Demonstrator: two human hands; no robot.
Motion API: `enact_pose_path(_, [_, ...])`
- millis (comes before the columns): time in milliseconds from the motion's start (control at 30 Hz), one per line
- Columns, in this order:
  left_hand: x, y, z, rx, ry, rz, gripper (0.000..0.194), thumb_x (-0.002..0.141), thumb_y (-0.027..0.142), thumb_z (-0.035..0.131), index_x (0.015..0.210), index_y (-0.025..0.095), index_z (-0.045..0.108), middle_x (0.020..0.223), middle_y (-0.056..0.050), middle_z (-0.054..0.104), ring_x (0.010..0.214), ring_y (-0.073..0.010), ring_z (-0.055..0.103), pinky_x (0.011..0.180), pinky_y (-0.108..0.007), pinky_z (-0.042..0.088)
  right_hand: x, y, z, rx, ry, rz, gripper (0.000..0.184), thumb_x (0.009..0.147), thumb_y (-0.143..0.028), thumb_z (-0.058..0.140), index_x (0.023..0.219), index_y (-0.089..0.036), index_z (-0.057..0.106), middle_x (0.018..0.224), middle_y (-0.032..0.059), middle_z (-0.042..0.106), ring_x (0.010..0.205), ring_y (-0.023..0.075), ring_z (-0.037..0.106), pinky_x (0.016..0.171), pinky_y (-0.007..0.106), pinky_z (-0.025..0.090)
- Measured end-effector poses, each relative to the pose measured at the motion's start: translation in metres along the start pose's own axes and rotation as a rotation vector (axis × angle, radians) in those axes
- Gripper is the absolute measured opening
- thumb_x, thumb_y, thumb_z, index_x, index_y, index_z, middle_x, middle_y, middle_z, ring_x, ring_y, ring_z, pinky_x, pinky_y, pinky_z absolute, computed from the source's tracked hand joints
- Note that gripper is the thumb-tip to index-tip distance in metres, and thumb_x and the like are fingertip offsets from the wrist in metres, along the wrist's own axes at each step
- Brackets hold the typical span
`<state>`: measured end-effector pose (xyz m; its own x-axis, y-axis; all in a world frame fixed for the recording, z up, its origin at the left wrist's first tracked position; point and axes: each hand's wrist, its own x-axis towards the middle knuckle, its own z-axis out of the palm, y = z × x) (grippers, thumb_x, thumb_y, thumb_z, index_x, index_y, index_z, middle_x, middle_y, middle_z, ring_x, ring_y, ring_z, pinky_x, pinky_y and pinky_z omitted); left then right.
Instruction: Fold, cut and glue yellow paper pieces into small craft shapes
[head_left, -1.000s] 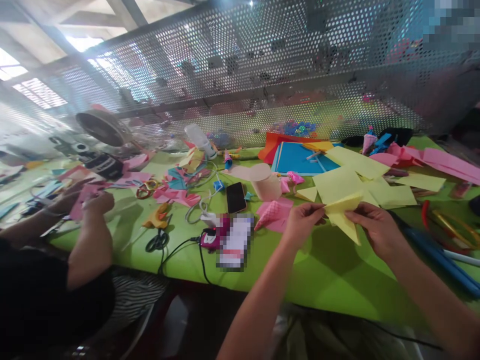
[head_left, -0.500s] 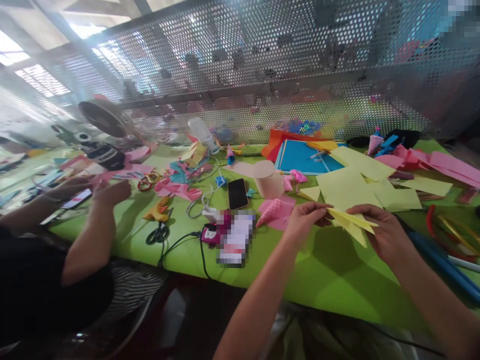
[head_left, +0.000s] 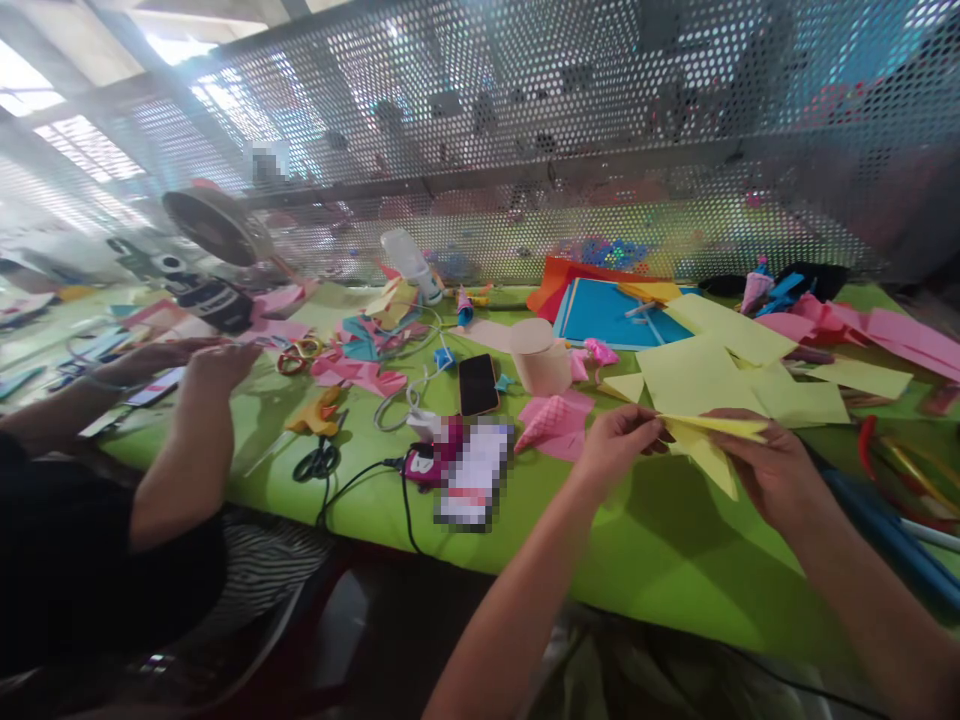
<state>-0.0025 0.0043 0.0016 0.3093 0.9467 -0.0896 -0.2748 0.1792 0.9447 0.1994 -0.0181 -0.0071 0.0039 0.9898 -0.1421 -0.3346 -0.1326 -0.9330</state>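
My left hand (head_left: 619, 440) and my right hand (head_left: 776, 470) both pinch a folded yellow paper (head_left: 709, 445) just above the green table (head_left: 660, 540). The paper is folded into a pointed shape, its tip pointing down and right. The left fingers grip its left corner; the right fingers close over its right side. Loose yellow sheets (head_left: 697, 375) lie on the table just beyond my hands. A pink paper cone (head_left: 544, 425) rests to the left of my left hand.
A black phone (head_left: 478, 384), a beige paper roll (head_left: 536, 358), blue and orange sheets (head_left: 611, 310), scissors (head_left: 319, 460), cables and pink scraps litter the table. A perforated metal screen (head_left: 525, 130) closes off the back. Another person's arms (head_left: 187, 430) work at the left. Blue and red tools (head_left: 892, 500) lie at right.
The yellow paper has been folded flatter, its upper flap brought down to a thin edge. The other person's hands moved forward onto the table.
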Motion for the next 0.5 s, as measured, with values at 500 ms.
enact_pose_path(500, [-0.002, -0.004, 0.001, 0.173, 0.054, 0.032, 0.035, 0.091, 0.05, 0.067, 0.087, 0.014, 0.066, 0.072, -0.003, 0.067, 0.063, -0.0113, 0.062, 0.061, -0.023, 0.046, -0.012, -0.011, 0.004, -0.421, 0.08, -0.514, 0.012, 0.085, -0.038, 0.078, 0.096, -0.033, 0.081, 0.122, 0.0031, 0.073, 0.12, 0.0306, 0.064, 0.105, 0.044, 0.05])
